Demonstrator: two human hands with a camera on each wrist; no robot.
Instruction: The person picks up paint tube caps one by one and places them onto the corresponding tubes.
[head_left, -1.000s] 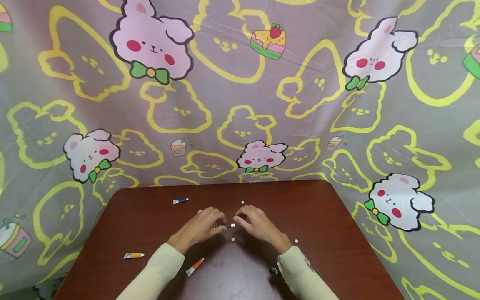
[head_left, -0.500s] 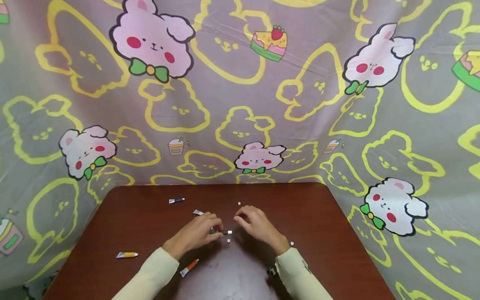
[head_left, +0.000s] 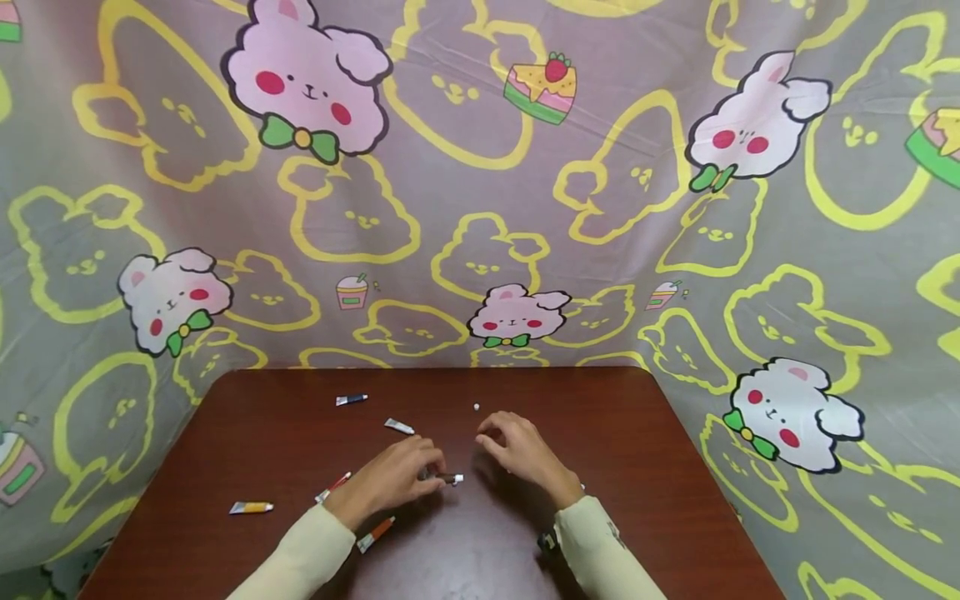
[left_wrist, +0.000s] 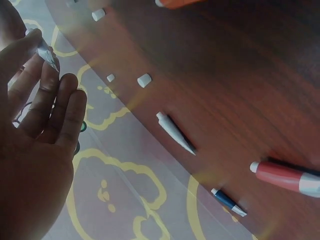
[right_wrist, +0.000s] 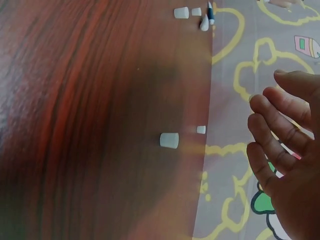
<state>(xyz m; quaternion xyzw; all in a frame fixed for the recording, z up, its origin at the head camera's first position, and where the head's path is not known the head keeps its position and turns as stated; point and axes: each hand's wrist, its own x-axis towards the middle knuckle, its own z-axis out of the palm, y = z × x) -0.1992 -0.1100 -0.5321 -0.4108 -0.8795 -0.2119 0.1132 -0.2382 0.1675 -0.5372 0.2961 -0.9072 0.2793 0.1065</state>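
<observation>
My left hand (head_left: 393,477) pinches a small brown paint tube (head_left: 448,478) between thumb and fingers, its white-capped end pointing right. In the left wrist view, the crimped silvery end of this tube (left_wrist: 47,54) pokes out past the fingers. My right hand (head_left: 519,450) hovers over the table to the right, fingers loosely bent and holding nothing; the right wrist view shows the same bare palm (right_wrist: 295,160). A white paint tube (head_left: 400,426) lies just beyond the left hand, and a red tube (head_left: 334,486) beside the left wrist. An orange tube (head_left: 377,534) lies nearer the front.
On the brown table (head_left: 645,533) also lie a blue tube (head_left: 352,400) at the back and a yellow tube (head_left: 251,507) at the left. Several loose white caps are scattered about, one (head_left: 476,407) behind the hands, another (right_wrist: 169,140) below the right hand. Patterned cloth (head_left: 480,192) surrounds the table.
The left hand has come nearer the front with the brown tube, uncovering the white tube and then the red one. My right hand has barely moved. The view has shifted slightly.
</observation>
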